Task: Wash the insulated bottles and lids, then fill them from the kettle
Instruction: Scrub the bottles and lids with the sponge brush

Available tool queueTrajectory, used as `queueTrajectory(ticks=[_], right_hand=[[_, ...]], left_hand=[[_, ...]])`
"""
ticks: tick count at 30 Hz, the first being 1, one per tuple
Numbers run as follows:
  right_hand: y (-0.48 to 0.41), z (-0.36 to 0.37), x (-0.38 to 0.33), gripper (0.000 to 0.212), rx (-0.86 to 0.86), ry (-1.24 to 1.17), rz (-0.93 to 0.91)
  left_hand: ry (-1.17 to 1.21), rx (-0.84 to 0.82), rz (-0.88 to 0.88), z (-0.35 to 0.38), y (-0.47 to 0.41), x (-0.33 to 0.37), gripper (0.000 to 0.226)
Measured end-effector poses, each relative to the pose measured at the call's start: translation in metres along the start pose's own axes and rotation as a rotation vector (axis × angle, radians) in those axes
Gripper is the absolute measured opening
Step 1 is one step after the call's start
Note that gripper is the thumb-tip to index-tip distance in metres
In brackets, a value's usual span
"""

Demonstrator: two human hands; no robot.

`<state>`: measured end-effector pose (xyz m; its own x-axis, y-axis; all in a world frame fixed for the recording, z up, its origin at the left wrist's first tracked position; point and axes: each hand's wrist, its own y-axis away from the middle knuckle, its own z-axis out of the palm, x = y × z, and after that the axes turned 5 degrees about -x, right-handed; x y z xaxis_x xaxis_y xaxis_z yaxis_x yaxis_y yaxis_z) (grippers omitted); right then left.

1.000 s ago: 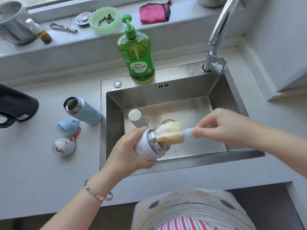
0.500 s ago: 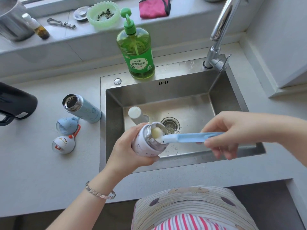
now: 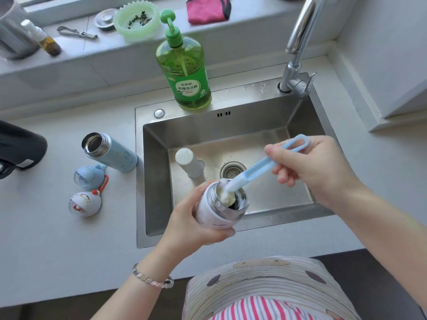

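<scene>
Scrubbing step in hand: left hand [image 3: 184, 221] gripped the white bottle [image 3: 211, 217] over the sink [image 3: 242, 128], right hand [image 3: 316, 167] pinched the brush [image 3: 256, 169] inserted in its mouth; rinsing judged next.

Two open bottles: the white bottle [image 3: 215, 218] and the blue bottle [image 3: 115, 155]. Two lids on the counter [image 3: 46, 239] by the sink's [image 3: 254, 121] left edge: the blue lid [image 3: 89, 176] and the white lid [image 3: 84, 204]. One brush [image 3: 256, 169], one kettle [image 3: 20, 146], one soap bottle [image 3: 184, 72], one tap [image 3: 298, 47], one sink. One white tube [image 3: 189, 162] in the sink. On the sill [image 3: 254, 21]: one pink cloth [image 3: 208, 9], one green dish [image 3: 137, 19], one plug [image 3: 105, 18], one spray bottle [image 3: 42, 39], one pot [image 3: 9, 35].
</scene>
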<state>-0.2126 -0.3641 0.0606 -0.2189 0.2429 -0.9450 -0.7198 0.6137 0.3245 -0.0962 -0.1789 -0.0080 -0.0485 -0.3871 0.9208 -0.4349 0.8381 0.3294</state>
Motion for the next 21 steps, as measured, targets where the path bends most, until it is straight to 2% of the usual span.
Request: queueTrajectory(ticks=[4, 9, 13, 18, 21], right_hand=[[0.008, 0.018, 0.010, 0.009, -0.115, -0.012, -0.061], [0.007, 0.010, -0.002, 0.011, -0.041, 0.025, -0.240], [0.013, 0.022, 0.009, 0.013, -0.071, 0.106, -0.233], [0.006, 0.009, 0.002, 0.017, 0.057, 0.180, -0.307], [0.009, 0.017, 0.008, 0.016, -0.029, 0.272, -0.276]], left_hand=[[0.015, -0.019, 0.014, 0.005, -0.001, 0.006, 0.079], [0.054, 0.029, 0.002, -0.002, -0.001, 0.012, 0.077], [0.022, -0.022, -0.021, -0.003, -0.003, 0.014, 0.078], [0.005, -0.008, -0.069, -0.004, -0.001, 0.009, 0.076], [-0.008, -0.040, -0.052, -0.001, -0.002, 0.015, 0.075]])
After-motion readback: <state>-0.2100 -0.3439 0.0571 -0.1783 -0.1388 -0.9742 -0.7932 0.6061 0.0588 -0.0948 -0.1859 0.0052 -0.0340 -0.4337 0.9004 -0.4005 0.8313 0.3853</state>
